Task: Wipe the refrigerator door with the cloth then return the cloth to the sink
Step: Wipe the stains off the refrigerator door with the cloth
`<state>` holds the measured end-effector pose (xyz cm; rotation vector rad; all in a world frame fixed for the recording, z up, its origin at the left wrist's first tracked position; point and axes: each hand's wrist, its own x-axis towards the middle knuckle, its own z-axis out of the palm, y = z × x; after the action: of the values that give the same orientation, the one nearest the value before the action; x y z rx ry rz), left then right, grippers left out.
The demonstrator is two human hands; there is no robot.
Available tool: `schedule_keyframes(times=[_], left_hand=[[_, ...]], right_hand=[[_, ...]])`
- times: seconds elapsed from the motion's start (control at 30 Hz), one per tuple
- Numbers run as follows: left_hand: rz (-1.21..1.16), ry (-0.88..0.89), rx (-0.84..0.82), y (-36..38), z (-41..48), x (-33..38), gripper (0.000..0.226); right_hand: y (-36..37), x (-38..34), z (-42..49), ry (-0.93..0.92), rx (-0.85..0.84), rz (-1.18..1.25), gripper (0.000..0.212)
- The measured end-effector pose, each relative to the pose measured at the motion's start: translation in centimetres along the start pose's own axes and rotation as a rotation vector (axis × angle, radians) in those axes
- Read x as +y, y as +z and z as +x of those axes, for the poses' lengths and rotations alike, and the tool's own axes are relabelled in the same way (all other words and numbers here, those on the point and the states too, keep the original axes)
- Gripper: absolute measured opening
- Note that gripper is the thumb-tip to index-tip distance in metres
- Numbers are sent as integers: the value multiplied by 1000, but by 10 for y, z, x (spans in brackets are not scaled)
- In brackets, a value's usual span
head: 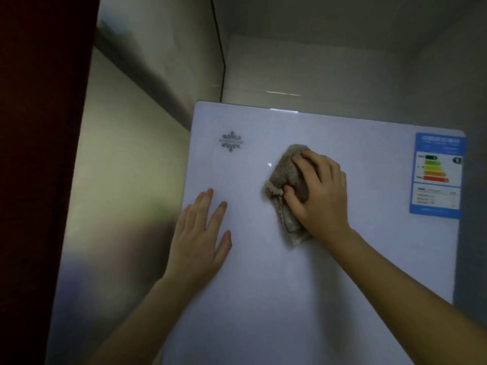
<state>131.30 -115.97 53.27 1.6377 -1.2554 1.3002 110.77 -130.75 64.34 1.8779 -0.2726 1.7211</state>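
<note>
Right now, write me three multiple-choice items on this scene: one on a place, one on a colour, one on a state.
1. Where on the refrigerator door is the energy label?
A. Upper right corner
B. Lower left corner
C. Dead centre

2. What colour is the cloth?
A. Bright red
B. Dark green
C. Grey-brown

3. How is the left hand?
A. Curled into a fist
B. Flat on the door, fingers straight
C. Gripping the cloth

Answers:
1 A, the label sits by the door's top right edge.
2 C, the cloth looks grey-brown against the white door.
3 B, its palm lies flat on the door, while the right hand grips the cloth.
</note>
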Motion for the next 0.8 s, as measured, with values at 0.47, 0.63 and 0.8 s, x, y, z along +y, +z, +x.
schedule_keyframes(times=[0.47,0.63,0.8], left_hand=[[-7,-5,180,23,-28,-16,55],[11,2,191,28,-29,-17,58],[9,11,205,27,-30,-18,56]], right_hand=[[64,-73,125,-77,24,83,56],[82,-102,106,-455,-73,57,53],[62,-65,108,-342,-28,25,51]])
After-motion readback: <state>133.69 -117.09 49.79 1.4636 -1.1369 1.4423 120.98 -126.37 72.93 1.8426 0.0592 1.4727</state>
